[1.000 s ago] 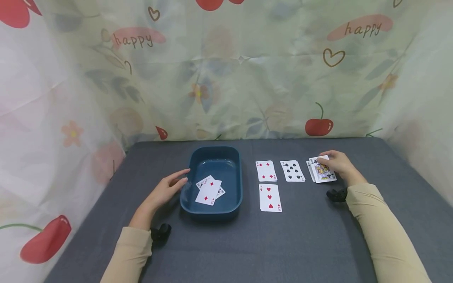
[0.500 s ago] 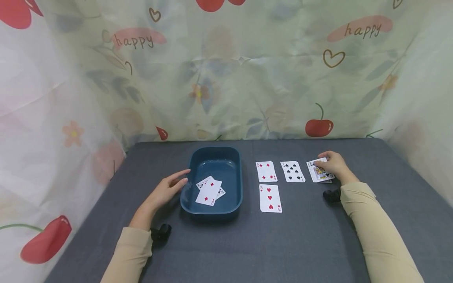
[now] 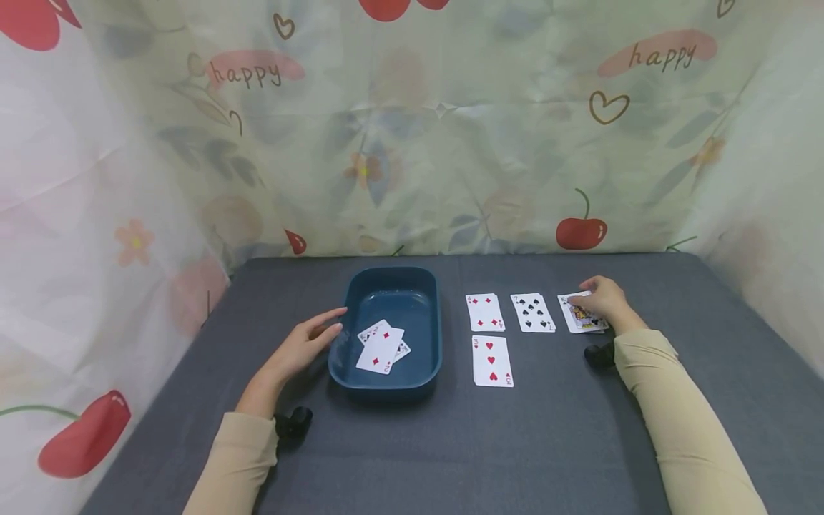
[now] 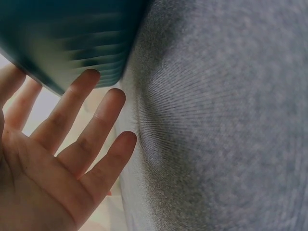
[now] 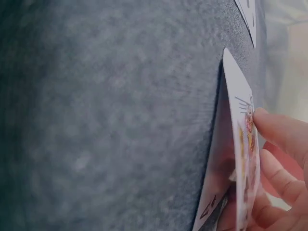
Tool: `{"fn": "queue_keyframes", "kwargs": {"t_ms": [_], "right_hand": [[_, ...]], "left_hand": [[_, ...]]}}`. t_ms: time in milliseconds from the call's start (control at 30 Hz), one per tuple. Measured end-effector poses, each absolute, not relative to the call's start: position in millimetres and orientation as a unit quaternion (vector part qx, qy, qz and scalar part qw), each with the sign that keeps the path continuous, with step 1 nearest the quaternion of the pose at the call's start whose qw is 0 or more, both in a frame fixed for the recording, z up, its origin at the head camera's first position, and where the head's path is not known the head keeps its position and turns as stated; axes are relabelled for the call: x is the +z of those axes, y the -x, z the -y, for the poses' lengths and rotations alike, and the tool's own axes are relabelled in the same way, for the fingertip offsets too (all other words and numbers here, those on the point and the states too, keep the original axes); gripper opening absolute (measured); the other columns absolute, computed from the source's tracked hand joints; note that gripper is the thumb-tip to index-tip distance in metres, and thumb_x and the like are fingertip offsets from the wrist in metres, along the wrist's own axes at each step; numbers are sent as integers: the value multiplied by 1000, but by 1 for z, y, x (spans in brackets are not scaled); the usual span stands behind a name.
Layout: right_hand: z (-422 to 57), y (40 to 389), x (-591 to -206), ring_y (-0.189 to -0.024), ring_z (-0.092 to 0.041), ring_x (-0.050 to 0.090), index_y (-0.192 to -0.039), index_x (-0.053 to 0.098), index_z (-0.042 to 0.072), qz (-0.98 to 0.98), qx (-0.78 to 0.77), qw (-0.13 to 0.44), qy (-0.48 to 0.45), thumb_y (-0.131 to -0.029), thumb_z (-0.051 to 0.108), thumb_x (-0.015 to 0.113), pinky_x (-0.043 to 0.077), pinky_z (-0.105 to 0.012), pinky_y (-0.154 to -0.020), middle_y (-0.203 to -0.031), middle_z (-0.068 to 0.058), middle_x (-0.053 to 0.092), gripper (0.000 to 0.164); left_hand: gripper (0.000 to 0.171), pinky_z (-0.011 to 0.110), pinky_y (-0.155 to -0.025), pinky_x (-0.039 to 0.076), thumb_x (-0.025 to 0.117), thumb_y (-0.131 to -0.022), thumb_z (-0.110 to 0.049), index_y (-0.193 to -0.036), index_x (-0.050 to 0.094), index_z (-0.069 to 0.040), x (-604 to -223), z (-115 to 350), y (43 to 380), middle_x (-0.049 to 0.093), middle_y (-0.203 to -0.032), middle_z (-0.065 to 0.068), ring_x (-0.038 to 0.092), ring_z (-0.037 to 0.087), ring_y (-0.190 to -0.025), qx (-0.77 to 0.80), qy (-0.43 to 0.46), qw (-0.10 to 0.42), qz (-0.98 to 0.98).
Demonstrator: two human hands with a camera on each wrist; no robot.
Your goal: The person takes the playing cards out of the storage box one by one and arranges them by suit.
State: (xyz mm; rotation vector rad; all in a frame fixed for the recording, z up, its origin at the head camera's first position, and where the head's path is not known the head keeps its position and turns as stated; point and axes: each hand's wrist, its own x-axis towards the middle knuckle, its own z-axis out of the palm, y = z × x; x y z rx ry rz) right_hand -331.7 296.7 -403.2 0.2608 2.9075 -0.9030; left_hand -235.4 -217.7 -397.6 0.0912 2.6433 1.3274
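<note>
My right hand [image 3: 608, 300] pinches a king playing card [image 3: 582, 318] at the back right of the table, thumb on its face. In the right wrist view the king card [image 5: 245, 149] is slightly bowed, one side raised over another card [image 5: 216, 187] beneath. My left hand [image 3: 299, 350] is at the left rim of a blue rectangular tub [image 3: 440, 336], fingers extended. Its palm and spread fingers show by the tub wall [image 4: 77, 53] in the left wrist view. A two of diamonds [image 3: 378, 352] lies inside the tub, across another card.
Left of the king pile lie a seven of spades [image 3: 532, 312] and a four of diamonds [image 3: 484, 312], each topping other cards. A three of hearts pile [image 3: 492, 361] is nearer the front. Grey cloth [image 3: 483, 450] covers the table; a printed curtain [image 3: 438, 179] stands behind.
My right hand has shifted slightly left with the king card, which now sits squarer over the card below. My left hand and the tub have stayed in place.
</note>
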Motion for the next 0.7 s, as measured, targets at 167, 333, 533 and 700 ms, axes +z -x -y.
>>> {"fn": "queue_keyframes", "kwargs": {"t_ms": [167,333,533,700], "right_hand": [[-296,330,-400,-99,-39,49,-118,48,-11,-952,-293,37,-74,-85,26,62,44,-46,-80,-111,-31,49,51],[-293,328,-395,-100,-41,50,-118,47,-12,-952,-299,27,-58,-86,26,60,44,-48,-81,-112,-32,49,51],[-271,325,-381,-114,-45,47,-124,45,-10,-944,-327,30,-1,-92,28,54,42,-54,-94,-125,-34,46,50],[-240,320,-367,-120,-42,45,-124,48,-6,-930,-360,44,55,-94,28,53,40,-53,-98,-127,-30,48,46]], "left_hand": [[49,58,-106,33,47,-96,-40,-143,36,-30,-399,218,236,35,-150,14,48,37,-127,449,-33,91,-888],[49,58,-106,34,47,-96,-40,-143,36,-31,-399,218,236,35,-150,14,48,37,-126,450,-33,91,-888],[49,58,-106,33,47,-96,-40,-143,36,-30,-398,218,235,35,-150,14,48,37,-126,451,-34,89,-887],[49,58,-106,33,46,-96,-40,-143,36,-30,-399,218,236,35,-150,14,49,37,-126,449,-33,89,-889]]}}
